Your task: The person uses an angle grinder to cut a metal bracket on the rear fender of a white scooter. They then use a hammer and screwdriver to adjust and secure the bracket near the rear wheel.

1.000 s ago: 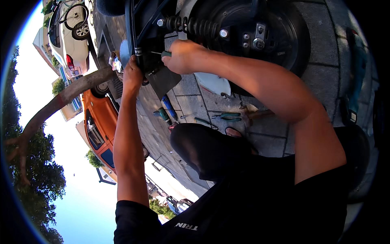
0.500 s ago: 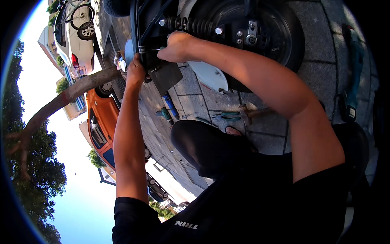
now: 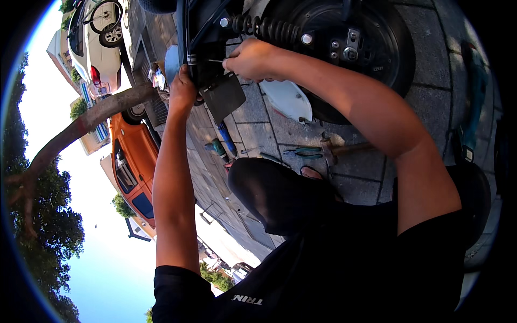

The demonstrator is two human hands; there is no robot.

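My right hand (image 3: 250, 59) is closed around a tool with a thin metal shaft (image 3: 216, 61), its handle hidden in my fist. The shaft points left toward a black frame tube (image 3: 186, 32) of a two-wheeled vehicle. Against the lower end of that tube, my left hand (image 3: 183, 91) is closed, thumb up; what its fingers grip is hidden. A dark flat plate (image 3: 223, 98) hangs just below and between both hands. Beyond my right hand are a black coil-spring shock absorber (image 3: 266, 28) and the wheel (image 3: 385, 48). A white curved panel (image 3: 290, 100) shows under my right forearm.
On the paving lie a hammer (image 3: 328, 148), pliers (image 3: 302, 153), a blue-handled tool (image 3: 226, 139) and a green power drill (image 3: 217, 149). A long teal tool (image 3: 475, 102) lies far right. To the left stand a tree trunk (image 3: 91, 119), an orange vehicle (image 3: 132, 172) and a white car (image 3: 94, 48).
My right hand has shifted slightly right, away from the frame tube, and more of the metal shaft shows. My left hand stays by the tube. The whole view has shifted a little.
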